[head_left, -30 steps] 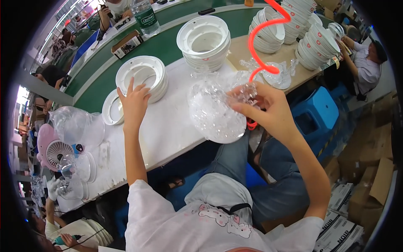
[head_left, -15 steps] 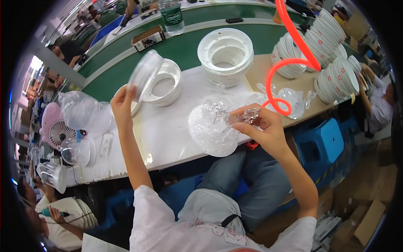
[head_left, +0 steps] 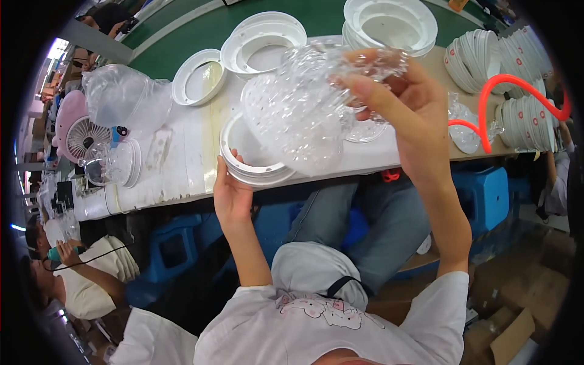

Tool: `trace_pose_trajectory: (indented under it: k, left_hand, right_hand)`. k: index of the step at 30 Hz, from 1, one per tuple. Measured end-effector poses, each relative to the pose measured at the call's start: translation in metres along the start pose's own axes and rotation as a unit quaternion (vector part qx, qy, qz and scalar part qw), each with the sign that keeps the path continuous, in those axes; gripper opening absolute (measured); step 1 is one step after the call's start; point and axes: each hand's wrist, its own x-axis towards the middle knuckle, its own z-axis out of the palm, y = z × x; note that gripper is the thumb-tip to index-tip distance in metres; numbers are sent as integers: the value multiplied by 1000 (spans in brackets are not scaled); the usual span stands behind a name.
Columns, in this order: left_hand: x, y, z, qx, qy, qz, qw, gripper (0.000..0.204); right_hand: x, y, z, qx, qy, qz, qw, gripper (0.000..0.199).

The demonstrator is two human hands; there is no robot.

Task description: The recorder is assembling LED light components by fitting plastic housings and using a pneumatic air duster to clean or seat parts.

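My right hand (head_left: 406, 103) holds a clear, bumpy plastic dome cover (head_left: 298, 109) raised above the bench, fingers curled over its upper edge. My left hand (head_left: 231, 191) grips the near rim of a white plastic ring (head_left: 252, 169) lying flat at the bench's front edge, right under the dome. The dome hides much of the ring.
More white rings (head_left: 263, 41) and a stack (head_left: 389, 24) sit behind on the green belt. Stacked white discs (head_left: 480, 58) and a red coiled hose (head_left: 505, 100) are at right. Clear bags (head_left: 125, 100) and a pink fan (head_left: 76, 131) lie left. A person (head_left: 67, 274) sits lower left.
My left hand has brought a white ring from the back of the bench to its front edge. My right hand has lifted the clear dome up over it.
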Motion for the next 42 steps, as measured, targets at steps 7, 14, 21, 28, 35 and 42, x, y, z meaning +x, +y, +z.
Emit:
trace_pose_trajectory:
  k: [7,14,21,28,35,42]
  left_hand:
    - [-17,-36,-13,53,-97,112,987,45]
    - [-47,-19,-33,523,-131,-98,837,17]
    - [-27,13,-20,691,-41,311,652,55]
    - [-1,0,-18,798,-105,364,469,90]
    - [-22,-12,-22,768,-138,354,515,113]
    - [-17,-46,-27,788,-118,333,504,108]
  right_hand:
    - [16,25,34,4,5,71,997,29]
    - [29,46,41,-40,-8,112,993,31]
    - [34,57,39,-54,-21,112,992,31]
    - [28,49,34,-47,-3,120,992,31]
    - [17,53,22,-57,8,94,994,31]
    - [6,53,26,-59,12,104,993,30]
